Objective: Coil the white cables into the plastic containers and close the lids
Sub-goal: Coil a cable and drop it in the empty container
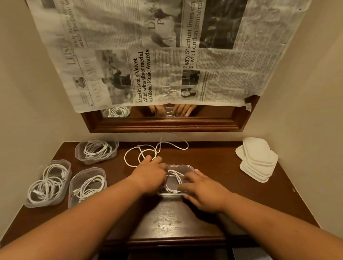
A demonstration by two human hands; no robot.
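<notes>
Open container, clear plastic and rectangular, sits mid-tabletop with its long axis running away from the person, the far end angled slightly right. The white cable is partly coiled inside. The rest spills out over the far-left corner and lies in loose loops toward the back wall.

Left hand is at the container's left rim, fingers curled down over the cable. The actual grip is hidden under the hand and blurred, so I can't tell. Right hand lies over the right side, fingers loosely extended and spread, touching the container and holding nothing.

Three more containers, lidless, each with coiled cable inside, are grouped at the left. A stack of white lids is at the far right. The tabletop is dark wood in a narrow cream-walled alcove. The wood-framed mirror is mostly covered by newspaper, and the uncovered strip reflects the hands. The fingertips are motion-blurred, and the cable's plug ends are not discernible.
</notes>
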